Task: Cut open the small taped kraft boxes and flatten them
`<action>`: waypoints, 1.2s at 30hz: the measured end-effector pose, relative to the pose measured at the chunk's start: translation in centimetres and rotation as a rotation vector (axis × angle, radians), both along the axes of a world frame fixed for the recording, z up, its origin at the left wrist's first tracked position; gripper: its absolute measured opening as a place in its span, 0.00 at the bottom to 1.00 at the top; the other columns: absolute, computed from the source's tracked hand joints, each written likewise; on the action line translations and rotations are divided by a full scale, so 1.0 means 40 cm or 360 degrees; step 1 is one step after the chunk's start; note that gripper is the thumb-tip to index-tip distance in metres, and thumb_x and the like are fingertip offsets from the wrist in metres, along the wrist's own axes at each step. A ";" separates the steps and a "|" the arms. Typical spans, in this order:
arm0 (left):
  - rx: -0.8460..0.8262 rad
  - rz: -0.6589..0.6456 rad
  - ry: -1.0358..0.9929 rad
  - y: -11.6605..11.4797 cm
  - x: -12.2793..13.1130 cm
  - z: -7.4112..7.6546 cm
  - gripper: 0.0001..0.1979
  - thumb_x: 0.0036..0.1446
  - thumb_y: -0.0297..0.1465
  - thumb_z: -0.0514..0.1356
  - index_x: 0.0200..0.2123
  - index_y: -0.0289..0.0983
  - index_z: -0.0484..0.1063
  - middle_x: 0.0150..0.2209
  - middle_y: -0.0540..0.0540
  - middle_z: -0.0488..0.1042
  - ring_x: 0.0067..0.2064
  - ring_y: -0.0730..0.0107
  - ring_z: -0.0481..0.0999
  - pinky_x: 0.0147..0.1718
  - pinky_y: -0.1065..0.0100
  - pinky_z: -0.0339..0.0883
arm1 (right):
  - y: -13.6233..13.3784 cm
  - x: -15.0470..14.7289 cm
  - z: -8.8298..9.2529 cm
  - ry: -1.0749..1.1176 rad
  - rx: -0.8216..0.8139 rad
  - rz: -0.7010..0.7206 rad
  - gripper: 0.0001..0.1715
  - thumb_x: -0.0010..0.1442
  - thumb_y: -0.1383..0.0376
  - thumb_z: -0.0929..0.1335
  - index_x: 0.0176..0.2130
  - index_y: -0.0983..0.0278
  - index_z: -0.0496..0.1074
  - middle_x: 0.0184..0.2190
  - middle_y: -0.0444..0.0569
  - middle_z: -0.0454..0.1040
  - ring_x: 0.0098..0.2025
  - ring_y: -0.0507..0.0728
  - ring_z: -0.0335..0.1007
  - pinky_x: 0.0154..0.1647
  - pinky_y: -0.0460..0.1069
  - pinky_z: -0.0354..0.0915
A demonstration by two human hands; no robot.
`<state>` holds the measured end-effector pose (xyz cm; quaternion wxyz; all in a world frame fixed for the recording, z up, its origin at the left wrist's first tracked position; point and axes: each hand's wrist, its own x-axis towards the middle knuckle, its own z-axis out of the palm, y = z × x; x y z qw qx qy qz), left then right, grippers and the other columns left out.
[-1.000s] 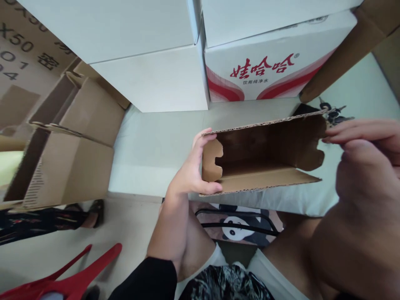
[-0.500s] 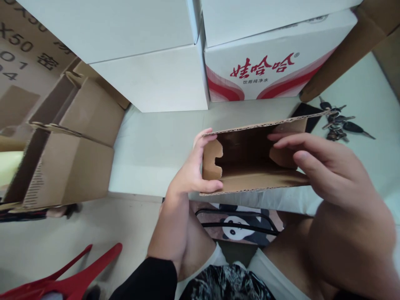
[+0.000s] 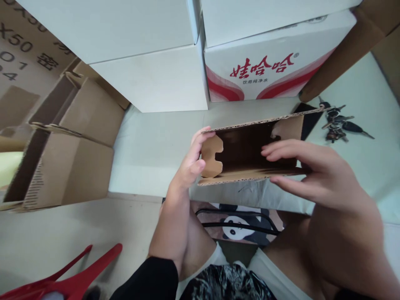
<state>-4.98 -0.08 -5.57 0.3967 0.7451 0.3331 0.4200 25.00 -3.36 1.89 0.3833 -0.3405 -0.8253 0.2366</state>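
Observation:
A small brown cardboard box (image 3: 233, 178) stands open toward me above the pale tabletop, its inside dark. At its left end, a notched end flap (image 3: 212, 156) is folded in. My left hand (image 3: 189, 164) grips that end, fingers around the far corner and thumb bent against the flap's outer side. At the right end, my right hand (image 3: 321, 175) straddles the near wall, with fingers reaching inside the box and the thumb along the outside. Another flap (image 3: 289, 128) shows at the right end, partly behind those fingers.
White cartons (image 3: 150, 79) and a carton with red lettering (image 3: 262, 79) stand behind. A bunch of keys (image 3: 337, 123) lies at right beside a black flat object (image 3: 312, 123). Open cardboard boxes (image 3: 87, 137) are at left, a red plastic frame (image 3: 78, 271) lower left.
My right hand has shifted, its fingers moving left inside the box and its thumb dropping outside the near wall. My left thumb has come off the near edge. The near edge has risen slightly.

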 end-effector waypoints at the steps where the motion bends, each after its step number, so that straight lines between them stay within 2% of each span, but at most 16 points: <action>1: -0.0051 -0.0029 -0.0066 0.000 -0.002 0.000 0.44 0.57 0.68 0.46 0.67 0.50 0.58 0.72 0.43 0.52 0.73 0.39 0.52 0.67 0.40 0.58 | 0.003 -0.004 -0.003 0.0022 0.0045 -0.0095 0.13 0.58 0.63 0.76 0.43 0.58 0.74 0.43 0.50 0.81 0.45 0.57 0.80 0.41 0.50 0.74; 4: -0.0216 -0.0080 -0.0214 -0.003 -0.006 0.005 0.45 0.53 0.69 0.50 0.66 0.50 0.60 0.72 0.43 0.50 0.72 0.37 0.53 0.66 0.40 0.61 | 0.016 -0.015 -0.020 0.0154 0.0268 -0.0467 0.14 0.53 0.64 0.78 0.38 0.60 0.75 0.40 0.51 0.80 0.41 0.58 0.78 0.38 0.51 0.72; 6: -0.0281 -0.0096 -0.0207 -0.003 -0.006 0.011 0.48 0.49 0.71 0.52 0.66 0.50 0.60 0.72 0.42 0.51 0.71 0.37 0.55 0.65 0.42 0.63 | 0.027 -0.018 -0.035 0.0215 0.0415 -0.0706 0.15 0.51 0.63 0.79 0.38 0.60 0.75 0.39 0.52 0.79 0.43 0.60 0.77 0.43 0.55 0.72; 9: -0.0281 -0.0138 -0.0151 -0.004 -0.004 0.019 0.53 0.42 0.72 0.57 0.66 0.51 0.59 0.71 0.41 0.51 0.70 0.38 0.57 0.64 0.44 0.65 | 0.037 -0.021 -0.048 0.0170 0.0350 -0.0849 0.13 0.54 0.60 0.78 0.39 0.59 0.76 0.39 0.53 0.78 0.46 0.63 0.76 0.46 0.58 0.71; 12: -0.0199 -0.0099 -0.0050 -0.008 0.001 0.026 0.55 0.39 0.70 0.62 0.66 0.49 0.59 0.69 0.38 0.52 0.69 0.38 0.59 0.63 0.45 0.67 | 0.034 -0.025 -0.044 0.0064 0.0188 -0.0866 0.12 0.57 0.57 0.76 0.38 0.59 0.76 0.37 0.51 0.77 0.40 0.59 0.76 0.38 0.53 0.71; 16: -0.0180 0.0044 0.0070 -0.014 0.008 0.035 0.48 0.46 0.65 0.64 0.64 0.47 0.62 0.67 0.37 0.55 0.68 0.40 0.60 0.62 0.43 0.67 | 0.016 -0.029 -0.022 0.0019 0.0047 -0.0800 0.14 0.56 0.55 0.76 0.38 0.60 0.76 0.34 0.47 0.76 0.31 0.55 0.72 0.32 0.51 0.67; 20: -0.0186 0.0079 0.0030 -0.015 0.009 0.037 0.45 0.48 0.64 0.64 0.62 0.46 0.64 0.66 0.36 0.57 0.66 0.41 0.63 0.59 0.44 0.69 | 0.009 -0.029 -0.012 0.0020 -0.0015 -0.0753 0.12 0.57 0.58 0.76 0.38 0.60 0.76 0.34 0.48 0.76 0.30 0.54 0.72 0.31 0.50 0.67; 23: -0.0176 0.0108 0.0061 -0.015 0.007 0.039 0.43 0.49 0.63 0.63 0.62 0.46 0.65 0.65 0.37 0.58 0.68 0.40 0.60 0.59 0.44 0.69 | 0.016 -0.025 -0.019 0.0092 0.0109 -0.0842 0.12 0.55 0.60 0.76 0.39 0.59 0.76 0.38 0.51 0.76 0.38 0.57 0.74 0.36 0.52 0.70; 25: -0.0114 0.0088 0.0087 -0.015 0.007 0.042 0.40 0.51 0.62 0.63 0.61 0.46 0.66 0.65 0.37 0.59 0.68 0.40 0.60 0.60 0.42 0.66 | 0.021 -0.022 -0.023 0.0117 0.0157 -0.0865 0.11 0.54 0.60 0.76 0.36 0.60 0.75 0.38 0.52 0.77 0.41 0.59 0.74 0.37 0.52 0.69; 27: -0.0018 0.0031 0.0082 -0.016 0.007 0.049 0.37 0.53 0.60 0.62 0.59 0.46 0.68 0.63 0.38 0.60 0.67 0.41 0.61 0.62 0.40 0.62 | 0.022 -0.018 -0.021 0.0072 0.0049 -0.0791 0.10 0.57 0.59 0.74 0.30 0.60 0.73 0.31 0.49 0.77 0.35 0.57 0.73 0.33 0.51 0.66; 30: 0.0066 -0.0021 0.0065 -0.017 0.010 0.058 0.28 0.54 0.57 0.63 0.49 0.45 0.71 0.58 0.39 0.63 0.64 0.43 0.63 0.61 0.38 0.62 | 0.015 -0.015 -0.008 -0.0054 -0.0170 -0.0607 0.18 0.60 0.56 0.71 0.23 0.60 0.69 0.22 0.45 0.75 0.26 0.54 0.70 0.27 0.49 0.61; 32: 0.0085 -0.0018 0.0081 -0.017 0.015 0.060 0.23 0.55 0.54 0.64 0.43 0.44 0.69 0.56 0.40 0.63 0.62 0.44 0.64 0.59 0.39 0.63 | 0.009 -0.014 0.000 -0.0090 -0.0190 -0.0580 0.20 0.61 0.54 0.71 0.23 0.60 0.69 0.22 0.45 0.75 0.26 0.54 0.71 0.28 0.50 0.61; 36: 0.0131 0.0022 0.0049 -0.015 0.021 0.053 0.24 0.54 0.53 0.65 0.42 0.45 0.62 0.54 0.42 0.64 0.61 0.47 0.63 0.56 0.42 0.64 | 0.004 -0.015 0.002 -0.0109 -0.0204 -0.0626 0.19 0.61 0.53 0.70 0.24 0.60 0.69 0.24 0.45 0.76 0.28 0.55 0.72 0.29 0.50 0.62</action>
